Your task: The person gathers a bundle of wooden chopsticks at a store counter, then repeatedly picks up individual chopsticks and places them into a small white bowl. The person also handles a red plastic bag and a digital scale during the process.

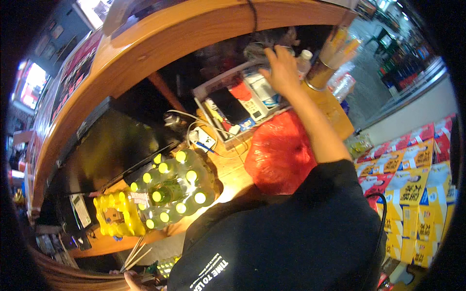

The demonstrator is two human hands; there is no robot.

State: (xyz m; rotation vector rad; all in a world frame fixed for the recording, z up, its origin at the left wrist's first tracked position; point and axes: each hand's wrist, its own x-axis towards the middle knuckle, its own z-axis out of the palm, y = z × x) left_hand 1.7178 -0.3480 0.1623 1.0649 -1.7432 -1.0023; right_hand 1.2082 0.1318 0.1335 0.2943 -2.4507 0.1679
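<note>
My right hand reaches over the far right corner of a grey tray, fingers apart, with nothing visible in its grasp. Close to its fingertips is a dark, blurred bundle. Inside the tray lie a white calculator-like device, a red item and small packets. A red plastic bag bulges under my right forearm. At the lower left edge, my left hand is closed around a bundle of thin wooden sticks, partly cut off by the picture's rim.
Shrink-wrapped bottles with yellow-green caps and a yellow-wrapped pack stand on the wooden desk. Beside the tray are a clear bottle and a stick-filled cylinder. A cable loops nearby. Cartons are stacked at right.
</note>
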